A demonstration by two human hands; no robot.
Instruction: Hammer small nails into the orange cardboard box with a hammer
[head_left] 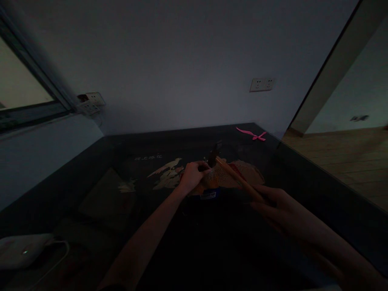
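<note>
The right arm (pixel 330 242) comes in at the lower right, its hand (pixel 273 202) wrapped round the wooden handle of a hammer (pixel 238 176). The hammer's dark head is over the middle of the black table (pixel 182 141), just beside the left hand (pixel 194 174). That hand's thumb and forefinger are close together; whether they pinch anything I cannot tell. A blue item (pixel 209 195) with a white label lies just below. A pink ribbon (pixel 256 137) rests near the far right corner, a white box (pixel 24 251) at lower left.
</note>
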